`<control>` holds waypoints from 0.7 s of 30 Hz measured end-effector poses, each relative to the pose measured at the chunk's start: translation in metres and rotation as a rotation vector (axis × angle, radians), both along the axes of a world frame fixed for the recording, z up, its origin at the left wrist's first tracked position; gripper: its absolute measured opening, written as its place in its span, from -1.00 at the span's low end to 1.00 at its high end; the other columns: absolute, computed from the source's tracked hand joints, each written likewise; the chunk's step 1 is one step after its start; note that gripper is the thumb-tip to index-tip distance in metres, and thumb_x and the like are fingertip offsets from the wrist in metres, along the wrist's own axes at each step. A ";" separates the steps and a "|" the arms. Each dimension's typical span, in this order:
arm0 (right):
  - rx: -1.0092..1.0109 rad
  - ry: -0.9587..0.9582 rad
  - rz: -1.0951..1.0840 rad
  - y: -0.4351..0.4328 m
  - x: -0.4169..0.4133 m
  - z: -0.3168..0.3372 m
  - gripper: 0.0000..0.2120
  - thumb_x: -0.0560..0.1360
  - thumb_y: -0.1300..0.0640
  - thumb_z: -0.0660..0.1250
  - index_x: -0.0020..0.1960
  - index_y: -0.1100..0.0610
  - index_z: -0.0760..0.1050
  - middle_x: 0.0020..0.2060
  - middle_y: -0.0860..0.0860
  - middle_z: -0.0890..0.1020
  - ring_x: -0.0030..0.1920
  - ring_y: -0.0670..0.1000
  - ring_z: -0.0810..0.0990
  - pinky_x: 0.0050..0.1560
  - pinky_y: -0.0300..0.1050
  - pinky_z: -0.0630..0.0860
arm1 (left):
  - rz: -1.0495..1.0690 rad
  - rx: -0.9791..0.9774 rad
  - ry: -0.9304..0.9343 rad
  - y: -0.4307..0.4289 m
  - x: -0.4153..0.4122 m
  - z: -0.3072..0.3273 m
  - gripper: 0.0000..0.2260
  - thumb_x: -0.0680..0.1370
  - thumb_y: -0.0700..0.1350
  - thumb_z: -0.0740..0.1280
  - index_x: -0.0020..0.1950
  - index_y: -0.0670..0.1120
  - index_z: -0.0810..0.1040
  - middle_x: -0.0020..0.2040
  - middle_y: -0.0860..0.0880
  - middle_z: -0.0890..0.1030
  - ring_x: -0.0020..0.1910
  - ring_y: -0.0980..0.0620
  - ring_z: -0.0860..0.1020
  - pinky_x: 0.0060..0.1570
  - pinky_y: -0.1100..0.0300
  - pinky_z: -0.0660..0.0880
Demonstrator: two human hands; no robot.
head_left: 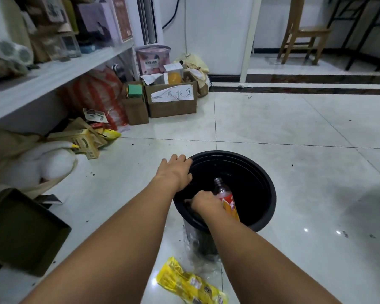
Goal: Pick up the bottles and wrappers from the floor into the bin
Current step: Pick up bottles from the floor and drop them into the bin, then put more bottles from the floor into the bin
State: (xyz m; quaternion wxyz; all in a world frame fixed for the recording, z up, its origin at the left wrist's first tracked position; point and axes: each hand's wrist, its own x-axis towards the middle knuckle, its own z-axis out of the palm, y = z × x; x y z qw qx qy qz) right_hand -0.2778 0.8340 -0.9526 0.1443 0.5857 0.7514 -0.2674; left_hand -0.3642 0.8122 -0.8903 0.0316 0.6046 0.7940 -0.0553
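Observation:
A round black bin (263,172) stands on the white tiled floor in front of me. My left hand (176,172) grips its near-left rim, fingers curled over the edge. My right hand (206,202) holds a clear plastic bottle (225,195) with an orange label, inside the bin's mouth, neck pointing away from me. A yellow wrapper (189,281) lies on the floor just in front of the bin, between my forearms. A clear crumpled plastic wrapper (198,257) lies against the bin's base.
White shelving (53,73) with clutter runs along the left. Cardboard boxes (171,102), bags and flattened cartons (83,141) sit by the shelf foot. A dark box (20,231) lies near left. A wooden chair (303,29) stands far right. Open tile lies right of the bin.

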 end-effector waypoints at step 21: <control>0.497 0.035 0.249 0.004 0.089 0.334 -0.41 0.61 -0.01 0.08 0.57 0.02 -0.06 0.56 0.01 -0.01 0.55 0.07 -0.02 0.52 0.06 -0.10 | 0.141 -0.109 -0.177 -0.035 0.030 0.269 -0.43 0.64 0.08 0.02 0.56 -0.06 -0.14 0.58 -0.01 -0.12 0.55 -0.04 -0.07 0.50 -0.03 -0.13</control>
